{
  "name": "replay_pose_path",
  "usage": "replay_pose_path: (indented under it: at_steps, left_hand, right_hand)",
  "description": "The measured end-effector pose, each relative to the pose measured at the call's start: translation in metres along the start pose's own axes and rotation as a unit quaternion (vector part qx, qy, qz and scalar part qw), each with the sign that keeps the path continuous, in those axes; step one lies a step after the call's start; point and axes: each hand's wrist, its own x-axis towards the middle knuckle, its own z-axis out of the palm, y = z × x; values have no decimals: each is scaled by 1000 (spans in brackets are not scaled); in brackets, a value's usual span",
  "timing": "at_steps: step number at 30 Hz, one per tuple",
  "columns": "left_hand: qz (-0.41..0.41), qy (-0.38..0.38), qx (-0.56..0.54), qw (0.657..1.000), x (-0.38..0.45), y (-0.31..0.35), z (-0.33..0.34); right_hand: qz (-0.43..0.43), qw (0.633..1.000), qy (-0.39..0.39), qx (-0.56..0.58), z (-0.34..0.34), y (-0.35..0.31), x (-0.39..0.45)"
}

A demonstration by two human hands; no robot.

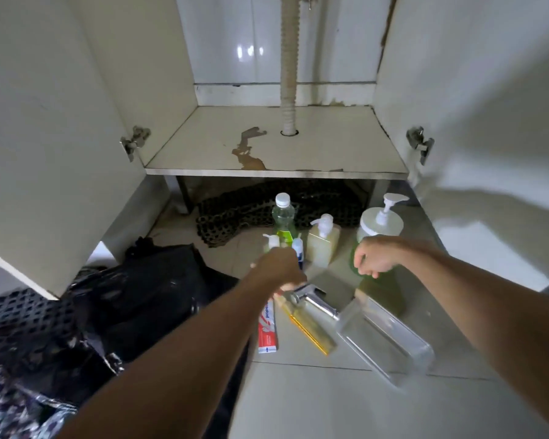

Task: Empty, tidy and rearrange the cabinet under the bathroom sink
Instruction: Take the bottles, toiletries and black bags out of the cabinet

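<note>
Floor tiles [314, 400] | toothpaste box [268, 331] beneath left hand [278, 269]

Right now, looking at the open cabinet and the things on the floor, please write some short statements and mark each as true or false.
1. The cabinet shelf has bottles standing on it. False: nothing stands on it; the bottles are on the floor.
2. A drain hose passes through a hole in the shelf. True.
3. The toothpaste box stands upright. False: it lies flat on the floor tiles.
4. The large pump bottle has a white pump. True.
5. The right hand grips the clear container. False: it hovers above the floor things and holds nothing.
6. A black bag lies left of the bottles. True.
</note>
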Motion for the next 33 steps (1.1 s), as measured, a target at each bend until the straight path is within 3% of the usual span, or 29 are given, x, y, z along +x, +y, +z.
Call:
replay_pose_path:
  at_steps: [3,6,10,13,20,26,33]
  left_hand:
    - [-34,-77,-124,989,10,15,73]
    - [-117,-125,-303,937,16,16,135]
    - [-181,-113,-455,865,22,22,181]
    - [-198,-116,-486,843,30,30,190]
    - [-197,-128,-480,845,41,36,195]
    - [-179,-124,-441,871,42,32,195]
    - [-150,-153,-413,885,27,11,189]
  right_hand:
    - [7,999,-20,-37,19,14,19]
    - [8,998,40,-40,43,27,50]
    - [-18,998,53,-22,67,18,76]
    - [-21,998,62,-26,81,0,86]
    - [-55,993,47,-98,116,-33,103]
    - [-62,987,59,-138,129,-37,112]
    - [-36,996,70,-45,85,-51,93]
